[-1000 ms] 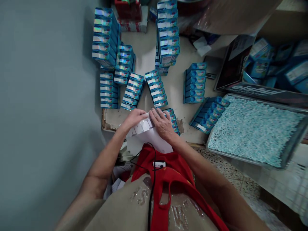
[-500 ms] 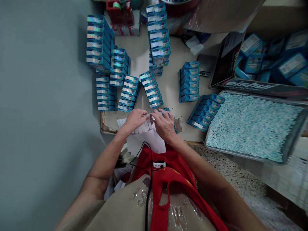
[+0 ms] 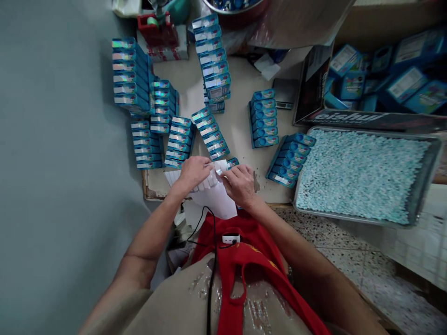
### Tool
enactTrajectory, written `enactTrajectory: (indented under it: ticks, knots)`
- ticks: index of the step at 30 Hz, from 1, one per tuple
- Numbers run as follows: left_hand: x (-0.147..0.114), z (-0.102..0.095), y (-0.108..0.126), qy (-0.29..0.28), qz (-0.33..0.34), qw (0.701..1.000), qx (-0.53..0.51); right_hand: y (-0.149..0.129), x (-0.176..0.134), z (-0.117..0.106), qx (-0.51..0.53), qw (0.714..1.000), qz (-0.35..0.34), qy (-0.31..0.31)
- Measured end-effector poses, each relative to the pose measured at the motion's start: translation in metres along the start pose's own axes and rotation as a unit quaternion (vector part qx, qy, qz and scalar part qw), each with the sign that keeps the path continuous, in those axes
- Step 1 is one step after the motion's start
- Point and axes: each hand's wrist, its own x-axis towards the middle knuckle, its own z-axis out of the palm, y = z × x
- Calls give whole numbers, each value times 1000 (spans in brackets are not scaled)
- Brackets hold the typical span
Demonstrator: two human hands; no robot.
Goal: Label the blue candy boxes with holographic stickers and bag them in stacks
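Observation:
My left hand (image 3: 193, 173) is closed on a white sticker sheet (image 3: 219, 199) held over the table's front edge. Rows of narrow white labels show along the sheet's upper part, and its lower part hangs down in front of the red apron. At the sheet's right side my right hand (image 3: 241, 185) pinches with thumb and fingers at a label's edge; whether a label has come loose I cannot tell. Just behind the right hand, partly covered by it, lies a blue box (image 3: 232, 163). Behind my left hand stands a row of blue boxes (image 3: 179, 142) with shiny labels on their ends.
More rows of blue boxes (image 3: 211, 135) stand on the table. Two rows at the right (image 3: 264, 118) mostly lack labels. A tray (image 3: 352, 217) of pale blue pieces sits at the right, before a black carton (image 3: 370, 118) of boxes. A red tape dispenser (image 3: 159, 32) is at the back.
The view has shifted, so the table things sit a little further left. At the sheet's top a white strip now shows between my hands, and my right hand has moved slightly lower.

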Motion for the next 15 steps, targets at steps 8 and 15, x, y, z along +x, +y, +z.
enactTrajectory:
  ticks: [8,15]
  knots:
    - [85,-40,2,218,21,975,26,18,5,-57,332,876,333,109]
    - [69,40,95,-19,117,865,-487,83,7,-93,410,808,394,150]
